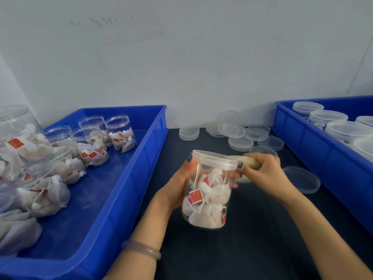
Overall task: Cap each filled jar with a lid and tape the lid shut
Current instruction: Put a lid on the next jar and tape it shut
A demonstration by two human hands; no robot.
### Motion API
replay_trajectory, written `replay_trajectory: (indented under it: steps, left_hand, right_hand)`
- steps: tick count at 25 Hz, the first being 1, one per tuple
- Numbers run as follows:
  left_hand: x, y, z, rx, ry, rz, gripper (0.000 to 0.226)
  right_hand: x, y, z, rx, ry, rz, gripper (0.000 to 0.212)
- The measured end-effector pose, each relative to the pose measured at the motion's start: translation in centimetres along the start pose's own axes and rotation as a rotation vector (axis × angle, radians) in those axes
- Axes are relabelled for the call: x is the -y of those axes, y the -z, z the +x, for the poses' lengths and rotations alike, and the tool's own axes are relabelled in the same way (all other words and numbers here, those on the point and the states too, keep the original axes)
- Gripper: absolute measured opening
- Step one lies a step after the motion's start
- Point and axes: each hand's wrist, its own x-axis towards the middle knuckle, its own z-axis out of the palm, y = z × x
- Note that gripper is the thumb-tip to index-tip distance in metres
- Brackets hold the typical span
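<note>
Between the two blue bins, over the dark table (262, 235), we hold a clear jar (207, 195) full of white sachets with red tags, its lid (215, 159) already on. Our left hand (179, 188) curls round the jar's side. Our right hand (264, 172) grips a pale tape roll (252, 161), thumb at the lid's rim. The left bin (129, 178) holds uncapped filled jars (119, 134); the right bin (314, 150) holds lidded ones (347, 130).
</note>
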Motion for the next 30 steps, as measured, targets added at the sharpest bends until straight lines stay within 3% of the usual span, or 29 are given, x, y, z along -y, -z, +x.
replay_trajectory:
  steps: [3, 6, 9, 12, 14, 15, 18, 22, 26, 30]
  left_hand:
    - [0.4, 0.5, 0.2, -0.085, -0.065, 0.144, 0.081]
    - [0.2, 0.6, 1.0, -0.22, -0.224, 0.237, 0.052]
    - [-0.6, 0.3, 1.2, -0.327, -0.297, 0.42, 0.054]
    - [-2.0, -1.5, 0.9, -0.463, -0.226, 1.142, 0.088]
    - [-2.3, -3.3, 1.3, -0.57, -0.092, 1.6, 0.111]
    - [-2.3, -4.0, 1.8, -0.587, -0.057, 1.688, 0.112]
    - [-2.5, -4.7, 2.7, -0.55, -0.098, 1.583, 0.084]
    - [-2.6, -3.1, 2.4, -0.483, -0.205, 1.388, 0.048]
    - [-2.7, -3.8, 2.7, -0.465, -0.21, 1.352, 0.042]
    - [-2.7, -4.3, 3.4, -0.489, -0.192, 1.464, 0.05]
  right_hand:
    - [0.0, 0.1, 0.1, -0.028, -0.05, 0.135, 0.055]
    - [-0.2, 0.4, 0.0, -0.099, -0.072, 0.055, 0.056]
    - [-0.1, 0.0, -0.1, -0.119, -0.057, -0.15, 0.046]
    - [0.3, -1.0, -0.2, -0.094, 0.03, -0.278, 0.033]
    - [0.3, -0.7, -0.1, -0.083, 0.06, -0.327, 0.042]
    - [0.2, -0.4, -0.1, -0.077, 0.076, -0.327, 0.05]
    - [-0.5, 0.3, 0.0, -0.114, 0.119, -0.322, 0.061]
    - [-1.1, 0.2, 0.4, -0.168, 0.129, -0.498, 0.069]
    - [-0.9, -0.1, 0.1, -0.228, 0.132, -0.496, 0.067]
    - [-0.9, -0.4, 0.1, -0.318, 0.149, -0.436, 0.06]
